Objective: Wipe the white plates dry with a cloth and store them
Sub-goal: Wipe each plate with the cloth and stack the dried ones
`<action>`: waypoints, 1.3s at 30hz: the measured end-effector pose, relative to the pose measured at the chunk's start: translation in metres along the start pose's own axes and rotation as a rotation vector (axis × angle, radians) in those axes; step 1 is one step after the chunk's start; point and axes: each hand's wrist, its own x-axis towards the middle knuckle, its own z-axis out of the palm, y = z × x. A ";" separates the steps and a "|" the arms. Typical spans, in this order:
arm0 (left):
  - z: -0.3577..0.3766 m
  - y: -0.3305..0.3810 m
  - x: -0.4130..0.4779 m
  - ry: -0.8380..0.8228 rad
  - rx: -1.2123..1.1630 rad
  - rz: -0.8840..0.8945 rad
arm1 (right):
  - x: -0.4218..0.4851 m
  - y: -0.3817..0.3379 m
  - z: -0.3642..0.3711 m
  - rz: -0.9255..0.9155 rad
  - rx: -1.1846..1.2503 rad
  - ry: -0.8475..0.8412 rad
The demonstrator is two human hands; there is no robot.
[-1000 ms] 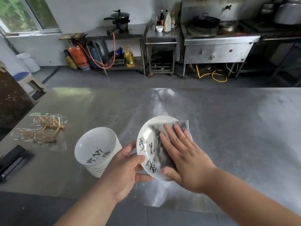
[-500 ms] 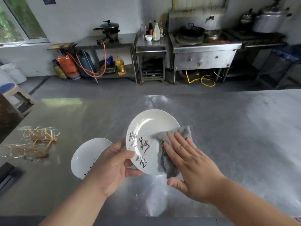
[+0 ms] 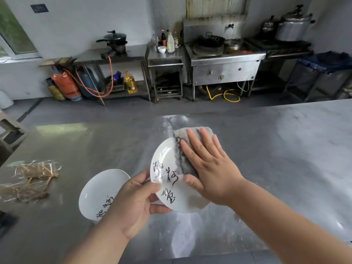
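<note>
A white plate (image 3: 165, 174) with black brush lettering is held tilted above the steel table (image 3: 266, 159). My left hand (image 3: 133, 202) grips its lower left rim, thumb on the face and fingers behind. My right hand (image 3: 207, 164) lies flat with straight fingers on a grey cloth (image 3: 182, 147), pressing it against the plate's right and upper part. The cloth sticks out past the plate's top edge. To the left on the table stands a stack of white plates (image 3: 101, 191) with the same lettering, partly hidden by my left hand.
Several clear-wrapped bundles of wooden sticks (image 3: 30, 180) lie at the table's left. A dark object (image 3: 5, 220) sits at the left edge. Beyond the table are a stove (image 3: 224, 61), steel benches, gas cylinders (image 3: 66, 86) and a bin (image 3: 323, 77).
My right hand has slid the cloth up from the plate's lower right to its upper edge. The plate has turned a little in my left hand, and the view has risen.
</note>
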 end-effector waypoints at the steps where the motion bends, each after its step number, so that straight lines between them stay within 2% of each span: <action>1: -0.002 0.001 0.000 0.007 -0.002 0.001 | -0.005 0.002 0.002 0.049 0.014 -0.025; 4: -0.006 0.002 0.002 -0.008 0.044 -0.009 | -0.012 -0.001 0.008 0.072 0.024 -0.069; 7: -0.004 0.001 0.006 -0.055 0.135 -0.029 | -0.003 -0.008 0.005 -0.089 -0.038 -0.016; 9: 0.000 0.003 0.008 -0.048 0.133 -0.017 | 0.006 -0.009 -0.001 -0.133 -0.091 -0.003; 12: -0.001 0.006 0.014 0.034 0.037 0.027 | 0.011 0.000 -0.009 0.028 -0.117 -0.058; 15: -0.004 0.005 0.022 0.122 -0.131 0.066 | -0.003 0.003 -0.005 0.193 0.093 -0.073; 17: 0.000 0.004 0.025 0.133 -0.223 0.104 | -0.021 -0.019 0.006 0.225 0.304 0.044; 20: 0.013 -0.002 0.026 0.061 -0.248 0.140 | -0.040 -0.059 0.023 0.277 0.553 0.342; 22: 0.019 -0.007 0.024 -0.014 -0.230 0.130 | -0.038 -0.060 0.022 0.314 0.608 0.488; 24: 0.018 -0.004 0.023 -0.066 -0.211 0.094 | -0.031 -0.041 0.010 0.268 0.578 0.548; 27: -0.001 0.017 0.027 -0.069 -0.240 0.002 | -0.027 -0.007 -0.004 0.047 0.465 0.523; 30: -0.021 0.039 0.032 -0.041 -0.124 -0.026 | -0.026 0.014 -0.009 -0.102 0.390 0.420; 32: -0.026 0.042 0.032 -0.060 -0.065 -0.013 | -0.021 0.022 -0.015 -0.111 0.326 0.310; 35: -0.022 0.033 0.030 -0.109 -0.008 0.020 | -0.004 0.022 -0.022 -0.082 0.085 0.149; 39: -0.008 0.018 0.030 -0.099 -0.056 0.039 | 0.019 0.005 -0.026 -0.054 -0.111 0.058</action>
